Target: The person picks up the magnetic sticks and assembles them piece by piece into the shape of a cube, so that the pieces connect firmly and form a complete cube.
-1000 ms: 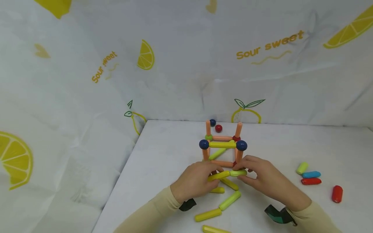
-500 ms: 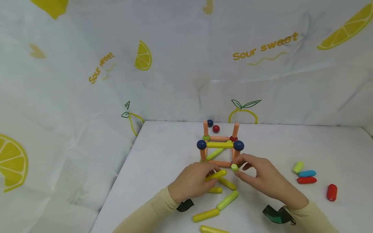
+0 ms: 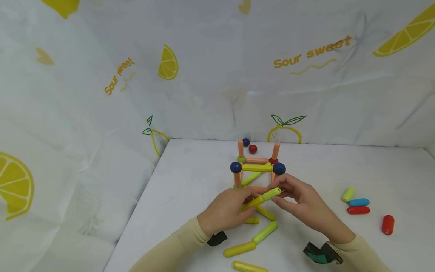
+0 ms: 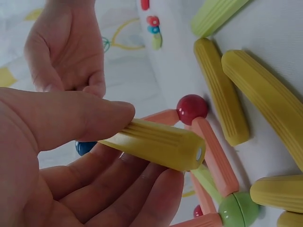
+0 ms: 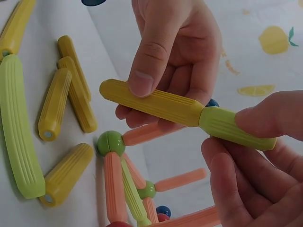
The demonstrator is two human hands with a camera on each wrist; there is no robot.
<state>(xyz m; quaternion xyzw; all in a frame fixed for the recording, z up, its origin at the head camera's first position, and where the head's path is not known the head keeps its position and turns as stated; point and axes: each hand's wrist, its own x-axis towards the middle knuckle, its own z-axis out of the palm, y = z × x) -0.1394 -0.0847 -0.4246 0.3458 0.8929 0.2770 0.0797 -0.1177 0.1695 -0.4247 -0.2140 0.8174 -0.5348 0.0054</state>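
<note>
Pinched between the thumb and fingers of my left hand (image 3: 227, 209) is a yellow magnetic stick (image 5: 156, 101). My right hand (image 3: 302, 206) holds a short lime-green magnetic stick (image 5: 232, 127) by thumb and fingertips. In the right wrist view the two sticks touch end to end, in a nearly straight line. Just behind the hands stands a frame of orange sticks (image 3: 256, 160) joined by green and red balls. Across its front top, a yellow stick (image 3: 257, 167) spans two blue balls (image 3: 236, 167). The left wrist view hides the lime-green stick behind my left hand.
Several loose yellow sticks (image 3: 239, 249) and a longer lime-green stick (image 3: 265, 232) lie on the white table before the frame. Short lime-green, blue (image 3: 358, 202) and red pieces (image 3: 387, 224) lie at the right. A loose red ball (image 3: 253, 149) and blue ball sit behind the frame.
The two held sticks were joined a second ago and apart half a second ago, the lime-green one's end facing me. Now they meet end to end again, the lime-green one tilted upward.
</note>
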